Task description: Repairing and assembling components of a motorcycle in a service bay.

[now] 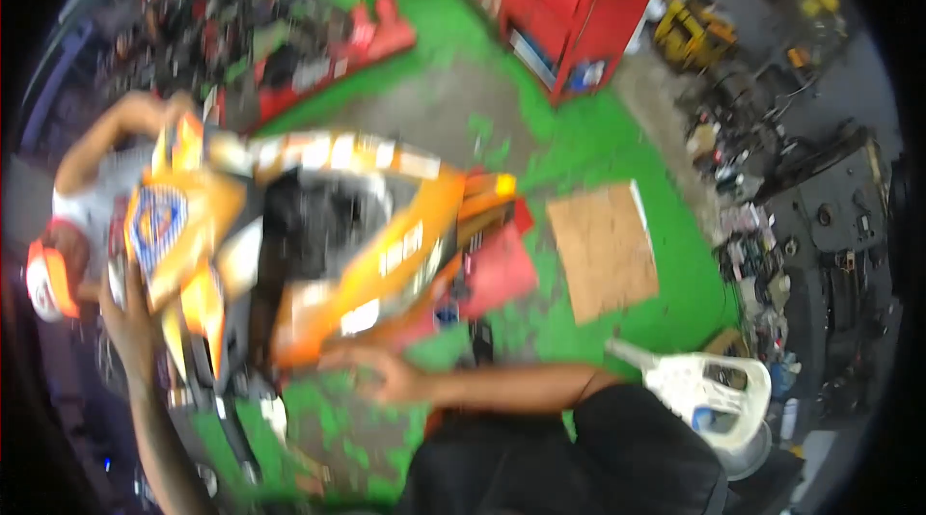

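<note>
Orange, white and black vehicle bodywork [391,255], with a dark open middle, stretches across the left half, blurred by motion. My left hand [133,308] grips the outer edge of its nose, near a blue-and-white patch, fingers upright and apart. Along the near side, my right hand [381,375] holds the lower edge of the orange side panel, its fingertips partly smeared. Across from me a person in an orange-and-white cap [53,279] leans in, one arm [116,134] reaching to the far side of the nose. Below the bodywork a black bar [236,438] sticks out toward me.
Red stand parts [502,274] show beneath the bodywork. A brown cardboard sheet [606,253] lies on the green floor [685,293]. At right stands a white plastic chair [714,390]. Farther off are a red tool cabinet [579,9], a red platform [318,76] and crowded parts [738,144].
</note>
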Available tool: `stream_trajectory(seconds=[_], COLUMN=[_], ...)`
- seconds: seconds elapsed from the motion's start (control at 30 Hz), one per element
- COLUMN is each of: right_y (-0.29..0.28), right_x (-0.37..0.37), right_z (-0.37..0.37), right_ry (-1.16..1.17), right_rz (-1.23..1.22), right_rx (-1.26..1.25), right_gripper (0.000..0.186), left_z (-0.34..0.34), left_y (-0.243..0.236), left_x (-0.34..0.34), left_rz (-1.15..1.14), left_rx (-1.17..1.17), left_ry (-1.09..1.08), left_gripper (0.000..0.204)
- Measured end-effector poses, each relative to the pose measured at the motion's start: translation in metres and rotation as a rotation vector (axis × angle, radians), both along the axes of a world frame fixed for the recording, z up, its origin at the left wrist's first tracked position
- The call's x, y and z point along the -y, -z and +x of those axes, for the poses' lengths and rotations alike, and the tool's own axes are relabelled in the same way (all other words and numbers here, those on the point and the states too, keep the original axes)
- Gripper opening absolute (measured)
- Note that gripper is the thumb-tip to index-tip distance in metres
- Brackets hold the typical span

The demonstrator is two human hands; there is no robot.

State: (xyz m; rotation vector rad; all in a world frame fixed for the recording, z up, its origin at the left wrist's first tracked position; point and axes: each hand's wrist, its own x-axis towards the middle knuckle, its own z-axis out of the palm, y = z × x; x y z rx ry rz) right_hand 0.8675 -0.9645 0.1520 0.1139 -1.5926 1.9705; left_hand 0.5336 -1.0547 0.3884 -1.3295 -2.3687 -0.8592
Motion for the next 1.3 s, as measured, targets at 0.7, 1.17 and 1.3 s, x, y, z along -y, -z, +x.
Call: stream_trajectory(seconds=[0.7,1.17,1.3], right_y=[0.051,-0.007,-0.037], right_x=[-0.034,-0.239,-0.308], right_z=[0.327,0.416,0.431], right_ry=[0.395,0.635,0.692], right_rz=[-0.048,-0.686,0.257], right_rx=[1.034,0.403,0.446], right_gripper=[0.039,0.045,0.045], left_z=[0.257,0.548,0.631], left_y=[0.014,0.178,0.23], left_x=[0.125,-0.225,-0.306], left_rz=[0.59,-0.369,-0.275], left_rx=[0.22,0.399,0.482], left_ry=[0.232,0.736,0.771], left_gripper=[0.073,0.087,0.03])
